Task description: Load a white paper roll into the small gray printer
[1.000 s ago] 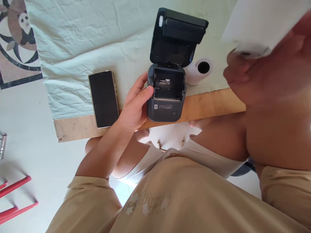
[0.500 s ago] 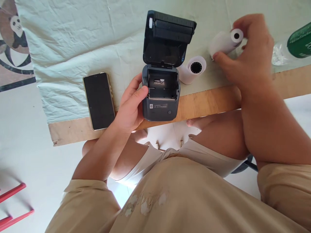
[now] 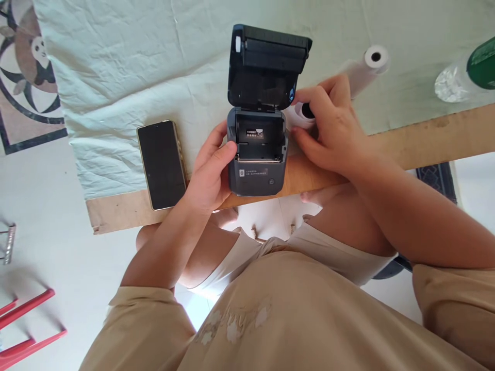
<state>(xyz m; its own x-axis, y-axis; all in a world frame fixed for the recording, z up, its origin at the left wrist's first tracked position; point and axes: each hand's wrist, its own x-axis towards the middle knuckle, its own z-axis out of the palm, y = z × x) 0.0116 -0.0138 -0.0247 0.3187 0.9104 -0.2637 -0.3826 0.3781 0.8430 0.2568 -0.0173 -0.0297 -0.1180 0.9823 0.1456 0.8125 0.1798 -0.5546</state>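
My left hand (image 3: 211,172) grips the left side of a small black label printer (image 3: 257,175), thumb on its top edge. The printer's lid stands raised, and its paper bay shows bare inside. Just right of the printer, my right hand (image 3: 330,123) has its fingers and thumb around a white paper roll (image 3: 304,114) with a dark core; part of the roll is hidden by the fingers and the printer. Behind my right hand stands a second white paper roll (image 3: 371,67) with a narrower core, touched by neither hand.
A phone (image 3: 162,165) with a dark screen lies left of my left hand. At the far right lies a clear bottle with a green label (image 3: 483,67). A pale green cloth (image 3: 135,62) covers the table, whose wooden edge (image 3: 425,131) faces me.
My right hand has let go of the narrow-core roll and moved left onto the dark-core roll. My left hand still holds the printer in about the same place.
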